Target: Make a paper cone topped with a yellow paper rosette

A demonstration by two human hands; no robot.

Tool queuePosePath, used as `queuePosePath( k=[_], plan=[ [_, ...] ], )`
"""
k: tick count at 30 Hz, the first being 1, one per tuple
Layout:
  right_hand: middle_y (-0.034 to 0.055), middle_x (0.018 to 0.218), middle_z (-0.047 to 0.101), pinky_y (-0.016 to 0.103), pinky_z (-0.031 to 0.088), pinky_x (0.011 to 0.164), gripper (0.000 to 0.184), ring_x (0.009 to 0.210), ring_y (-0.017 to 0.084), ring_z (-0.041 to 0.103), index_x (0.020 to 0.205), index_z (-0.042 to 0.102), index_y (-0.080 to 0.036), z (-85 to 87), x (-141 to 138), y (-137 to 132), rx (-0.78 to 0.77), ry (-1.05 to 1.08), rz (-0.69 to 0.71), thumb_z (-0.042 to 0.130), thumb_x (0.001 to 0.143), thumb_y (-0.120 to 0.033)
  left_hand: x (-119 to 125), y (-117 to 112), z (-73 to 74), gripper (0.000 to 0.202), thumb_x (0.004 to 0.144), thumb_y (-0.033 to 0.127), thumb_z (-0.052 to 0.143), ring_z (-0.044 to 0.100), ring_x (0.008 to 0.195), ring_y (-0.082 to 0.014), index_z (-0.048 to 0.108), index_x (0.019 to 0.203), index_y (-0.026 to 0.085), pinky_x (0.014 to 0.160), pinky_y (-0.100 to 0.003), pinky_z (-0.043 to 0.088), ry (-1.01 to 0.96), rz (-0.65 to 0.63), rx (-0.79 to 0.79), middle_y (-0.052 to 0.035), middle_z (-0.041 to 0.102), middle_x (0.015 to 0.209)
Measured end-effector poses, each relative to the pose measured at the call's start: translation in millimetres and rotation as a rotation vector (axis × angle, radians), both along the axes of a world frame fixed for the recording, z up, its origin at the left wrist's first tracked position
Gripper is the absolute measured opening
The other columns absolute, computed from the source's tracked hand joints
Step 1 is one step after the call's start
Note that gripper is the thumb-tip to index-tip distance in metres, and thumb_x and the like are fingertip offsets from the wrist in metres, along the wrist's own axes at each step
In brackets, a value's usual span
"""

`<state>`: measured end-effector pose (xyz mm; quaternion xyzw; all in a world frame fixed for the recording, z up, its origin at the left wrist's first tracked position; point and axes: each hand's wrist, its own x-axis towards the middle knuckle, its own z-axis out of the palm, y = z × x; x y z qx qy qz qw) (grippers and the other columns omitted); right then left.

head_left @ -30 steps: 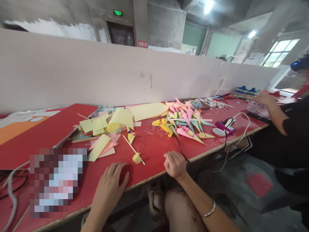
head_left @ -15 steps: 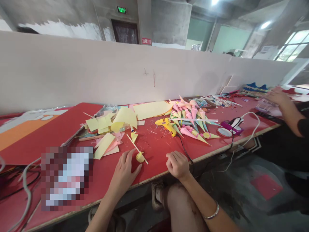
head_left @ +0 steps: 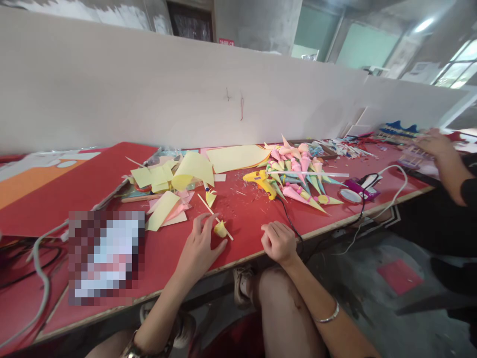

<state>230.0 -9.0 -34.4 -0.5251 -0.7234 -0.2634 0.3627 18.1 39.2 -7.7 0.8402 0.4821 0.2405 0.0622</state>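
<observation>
My left hand (head_left: 200, 243) is open just above the red tabletop, its thumb and fingers curved around the near side of a small yellow folded piece (head_left: 220, 229). That piece lies against a thin pale stick (head_left: 207, 205), and the fingertips are close to both; whether they touch is hard to tell. A second yellow folded piece (head_left: 210, 198) sits beyond it. My right hand (head_left: 279, 242) is closed, fingers curled, over the table's front edge; anything inside it is hidden. A yellow glue gun (head_left: 261, 183) lies on its side farther back.
Pink, green and yellow paper cones (head_left: 298, 171) are piled behind the glue gun. Yellow sheets (head_left: 162, 211) lie to the left, near a blurred-out patch (head_left: 108, 258). A purple device (head_left: 365, 189) with cables stands right. Another person's hand (head_left: 434, 144) works at far right.
The view has tipped downward. My left hand has moved slightly nearer the yellow folded piece, its fingers now reaching around it. My right hand stays closed in nearly the same place.
</observation>
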Motion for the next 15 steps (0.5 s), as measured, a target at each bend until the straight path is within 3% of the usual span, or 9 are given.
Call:
queuePosePath(
  k=[15],
  plan=[
    [0.0019,0.058,0.053,0.026,0.031,0.057,0.017,0.059,0.015,0.045,0.073,0.055,-0.016,-0.2,-0.8,0.6,-0.038,0.025,-0.013,0.04,0.074,-0.009,3.4,1.0,0.1,0.04,0.075,0.032,0.05,0.052,0.097,-0.0222,0.042,0.111,0.017,0.077,-0.034,0.046,0.017,0.022,0.024,-0.009,0.045,0.109]
  ],
)
